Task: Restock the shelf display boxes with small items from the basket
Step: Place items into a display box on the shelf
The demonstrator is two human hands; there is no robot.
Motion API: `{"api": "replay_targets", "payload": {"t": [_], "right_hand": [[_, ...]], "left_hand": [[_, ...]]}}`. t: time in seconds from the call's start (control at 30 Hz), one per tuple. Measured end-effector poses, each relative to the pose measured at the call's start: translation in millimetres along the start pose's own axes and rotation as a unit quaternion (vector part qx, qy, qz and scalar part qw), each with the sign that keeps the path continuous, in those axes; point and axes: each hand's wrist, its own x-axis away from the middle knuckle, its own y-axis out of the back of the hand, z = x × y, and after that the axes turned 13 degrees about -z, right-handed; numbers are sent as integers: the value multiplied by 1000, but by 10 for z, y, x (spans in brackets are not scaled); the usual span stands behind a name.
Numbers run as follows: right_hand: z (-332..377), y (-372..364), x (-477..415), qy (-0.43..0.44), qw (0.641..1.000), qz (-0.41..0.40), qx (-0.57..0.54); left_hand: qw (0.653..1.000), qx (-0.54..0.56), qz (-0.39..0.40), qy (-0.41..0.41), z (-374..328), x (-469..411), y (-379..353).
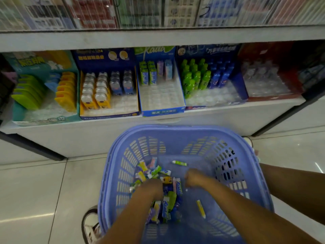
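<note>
A blue plastic basket [177,136] sits on the floor below the shelf. A heap of small packaged items [158,175] lies in its left half. My left hand [152,188] is down in that heap, fingers buried among the packets. My right hand [193,176] hovers beside the heap with curled fingers; whether it holds anything is hidden by blur. A loose green tube [179,162] and a yellow tube [201,208] lie apart on the basket floor. On the shelf stand several display boxes, the white-lined middle one [161,101] mostly bare at the front.
Left display boxes hold green and yellow pieces [28,95] and bear-shaped items [96,92]. To the right stand green and blue bottles [198,76] and a red box [269,97]. A shoe [90,224] is beside the basket on the tiled floor.
</note>
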Motion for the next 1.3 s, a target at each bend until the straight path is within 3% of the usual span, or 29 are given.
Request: {"api": "replay_targets", "payload": {"t": [0.3,0.37,0.5,0.57,0.77,0.93,1.03,1.1,1.17,1.23,1.3], "right_hand": [[106,-547,-276,-83,990,-45,-103],[106,-592,-260,-98,985,-75,-123],[159,-624,-166,-141,959,-140,-201],[178,-635,-150,-144,961,-137,-191],[215,-590,-114,-141,947,-142,-252],[41,-505,-164,-115,970,-58,-207],[-62,-324,-168,-105,964,-36,-242],[-86,-130,-93,-91,948,-8,-306],[-88,74,34,-103,882,58,-456],[-84,295,150,-90,829,86,-546],[-42,561,264,-61,830,66,-550]], "left_hand": [[999,28,21,15,62,-218,-46],[999,33,-14,9,73,-270,-51],[983,66,-172,13,85,-380,-64],[972,66,-225,19,93,-437,-73],[972,22,-223,70,222,-576,-196],[964,8,-254,82,286,-640,-295],[961,13,-263,86,285,-684,-298],[957,23,-275,92,249,-671,-276],[953,52,-285,91,185,-635,-204],[942,165,-283,68,91,-581,-52],[921,286,-261,35,-5,-518,156]]}}
